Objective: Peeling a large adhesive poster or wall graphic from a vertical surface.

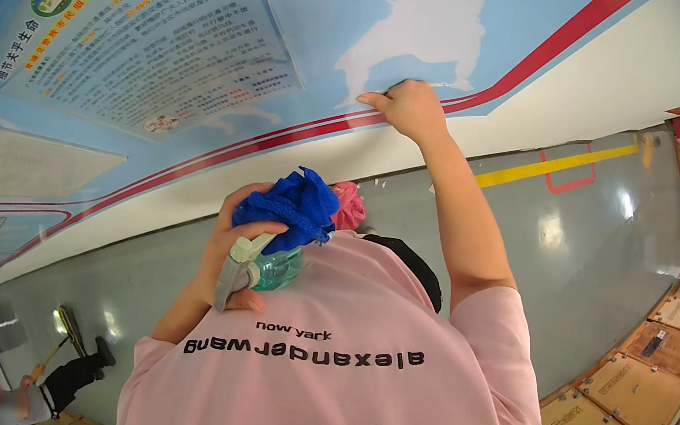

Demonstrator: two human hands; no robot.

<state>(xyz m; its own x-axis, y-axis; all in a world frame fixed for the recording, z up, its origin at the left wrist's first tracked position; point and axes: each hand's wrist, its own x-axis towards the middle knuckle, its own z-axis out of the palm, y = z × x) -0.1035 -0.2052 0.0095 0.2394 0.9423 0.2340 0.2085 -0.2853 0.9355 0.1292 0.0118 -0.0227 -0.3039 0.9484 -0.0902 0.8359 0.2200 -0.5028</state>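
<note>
My left hand (231,240) is wrapped round a spray bottle (277,269) with a clear greenish body and a grey-white trigger head. The same hand also holds a bunched blue cloth (292,205), up against the bottle. Just behind the blue cloth shows a pink cloth (348,207); what holds it is hidden. My right hand (410,108) is raised to the light blue wall panel (330,51), its knuckles at the surface above a red stripe (318,127). Its fingers are curled and the thumb sticks out to the left. Whether anything sits in those fingers is hidden.
A framed notice board (164,33) hangs on the wall to the left. Wooden crates (632,392) line the right side. A yellow line (543,167) crosses the grey floor (482,213). At lower left another person (53,394) holds a long-handled wide mop (72,330).
</note>
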